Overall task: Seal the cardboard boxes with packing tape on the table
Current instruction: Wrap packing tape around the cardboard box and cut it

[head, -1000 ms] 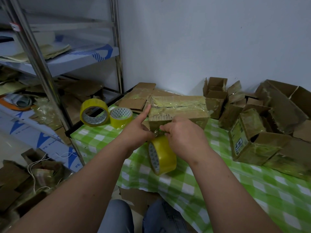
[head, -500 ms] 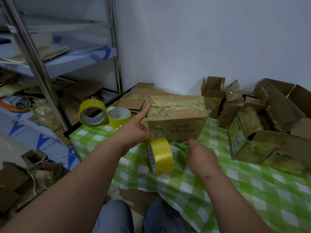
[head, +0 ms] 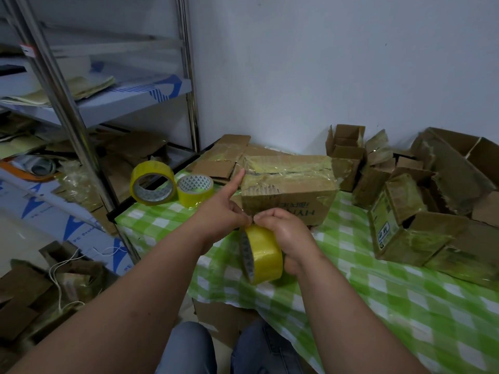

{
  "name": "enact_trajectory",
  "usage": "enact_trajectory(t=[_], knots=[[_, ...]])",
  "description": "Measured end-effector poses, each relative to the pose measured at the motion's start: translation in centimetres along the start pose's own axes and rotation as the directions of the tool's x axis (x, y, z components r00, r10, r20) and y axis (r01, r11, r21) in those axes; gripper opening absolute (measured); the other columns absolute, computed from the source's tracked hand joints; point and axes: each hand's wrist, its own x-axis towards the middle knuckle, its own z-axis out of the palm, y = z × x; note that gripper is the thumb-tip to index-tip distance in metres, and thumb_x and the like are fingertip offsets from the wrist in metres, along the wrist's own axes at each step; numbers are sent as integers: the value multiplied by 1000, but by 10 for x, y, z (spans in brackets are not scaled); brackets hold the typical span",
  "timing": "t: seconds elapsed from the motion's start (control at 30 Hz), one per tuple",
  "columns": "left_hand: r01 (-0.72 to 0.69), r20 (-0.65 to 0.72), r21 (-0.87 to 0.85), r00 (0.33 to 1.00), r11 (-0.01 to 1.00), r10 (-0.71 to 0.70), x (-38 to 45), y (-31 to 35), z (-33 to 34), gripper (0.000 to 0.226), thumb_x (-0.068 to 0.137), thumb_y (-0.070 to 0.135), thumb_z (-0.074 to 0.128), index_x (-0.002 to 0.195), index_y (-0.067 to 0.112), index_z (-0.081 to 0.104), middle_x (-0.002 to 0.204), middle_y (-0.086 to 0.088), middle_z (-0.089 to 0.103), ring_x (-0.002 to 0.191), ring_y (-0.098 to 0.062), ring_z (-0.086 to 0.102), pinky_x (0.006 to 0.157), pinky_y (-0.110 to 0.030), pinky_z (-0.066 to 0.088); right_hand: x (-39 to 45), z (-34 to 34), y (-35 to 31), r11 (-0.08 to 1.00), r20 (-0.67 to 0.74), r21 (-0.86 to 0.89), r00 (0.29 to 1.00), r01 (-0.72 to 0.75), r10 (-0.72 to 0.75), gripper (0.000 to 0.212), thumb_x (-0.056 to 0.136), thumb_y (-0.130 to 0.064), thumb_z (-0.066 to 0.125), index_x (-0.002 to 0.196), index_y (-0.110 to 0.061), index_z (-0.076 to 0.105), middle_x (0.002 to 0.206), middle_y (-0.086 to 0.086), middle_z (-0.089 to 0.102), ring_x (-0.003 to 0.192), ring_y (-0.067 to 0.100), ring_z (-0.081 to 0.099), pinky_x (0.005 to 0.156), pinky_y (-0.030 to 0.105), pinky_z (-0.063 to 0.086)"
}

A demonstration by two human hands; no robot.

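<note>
Taped, crinkled cardboard box sits on green-checked tablecloth. Right hand grips glossy yellow tape roll just before it. Left hand pinches at the box's near edge, index finger straight.

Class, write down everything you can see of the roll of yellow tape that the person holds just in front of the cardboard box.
The roll of yellow tape is glossy and translucent yellow, wound on a core whose inner face shows a pale triangle pattern. It stands on edge, tilted, above the green checked tablecloth, just before the taped cardboard box. The right hand grips it from the right; the left hand pinches at its top, forefinger pointing out.
</note>
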Motion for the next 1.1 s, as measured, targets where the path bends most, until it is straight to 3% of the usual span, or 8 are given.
enact_trajectory(t=[0.17, 0.23, 0.33, 0.53, 0.7, 0.87, 1.0, 1.1], knots=[[13, -4, 4, 1000, 1000, -13, -5, 9, -5, 86, 85, 12, 71, 149, 48, 25, 72, -6, 71, 71, -11, 65, 73, -22, 50, 4, 0, 0, 999, 25, 37, 999, -27, 26, 16, 86, -6, 68, 73, -13, 66, 69, 7, 69, 68, 25, 63, 70, 38, 51], [-2, -61, 130, 998, 991, 10, -4, 14, -6, 75, 88, 27, 70, 148, 45, 29, 72, -2, 74, 70, -9, 69, 73, -21, 52, 2, 2, 0, 999, 32, 49, 999, -10, 8, 17, 89, -6, 66, 74, -12, 63, 66, 5, 68, 62, 21, 62, 63, 33, 49], [-25, -159, 444, 982, 896, 106, 3, 15, -5, 68, 88, 42, 67, 148, 43, 34, 68, 3, 72, 72, -7, 69, 81, -28, 54, 1, 5, 0, 999, 32, -10, 999, 31, -31, 18, 89, -10, 67, 72, -17, 65, 71, 2, 68, 72, 22, 61, 72, 37, 48], [0, -201, 670, 963, 743, 182, 6, 9, -12, 66, 86, 56, 64, 145, 48, 36, 75, 7, 71, 83, -10, 66, 81, -33, 53, -3, 0, -1, 992, -22, -99, 996, 80, -82, 19, 91, -13, 66, 73, -17, 63, 71, 1, 63, 74, 21, 55, 73, 36, 44], [-91, -142, 776, 939, 624, 313, 10, 4, -19, 67, 87, 52, 64, 147, 35, 40, 113, 4, 67, 108, -17, 60, 89, -35, 49, -7, -14, 1, 992, -58, -88, 994, 91, -96, 29, 94, -17, 63, 67, -24, 61, 71, -2, 60, 77, 22, 53, 74, 37, 44], [-145, -163, 676, 927, 722, 338, 16, 1, -16, 64, 87, 38, 71, 144, 23, 47, 125, 0, 57, 107, -18, 57, 92, -29, 44, -17, -36, -6, 962, -224, -47, 936, 268, -272, 25, 95, -17, 62, 70, -22, 59, 74, -3, 57, 75, 19, 50, 70, 33, 40], [-80, -260, 584, 924, 808, 279, 17, -1, -5, 62, 93, 26, 65, 149, 21, 40, 109, 4, 39, 96, -11, 43, 85, -18, 32, -18, -57, -14, 918, -430, -190, 812, 347, -396, 23, 93, -25, 65, 71, -30, 63, 120, -4, 59, 110, 20, 54, 95, 41, 43], [-55, -294, 511, 927, 858, 235, 19, -1, 7, 60, 97, 16, 56, 152, 22, 32, 110, 1, 37, 98, -13, 42, 82, -13, 27, -13, -61, -19, 911, -385, -258, 830, 323, -403, 19, 94, -21, 63, 75, -18, 60, 147, -10, 43, 134, 13, 39, 111, 40, 30]])
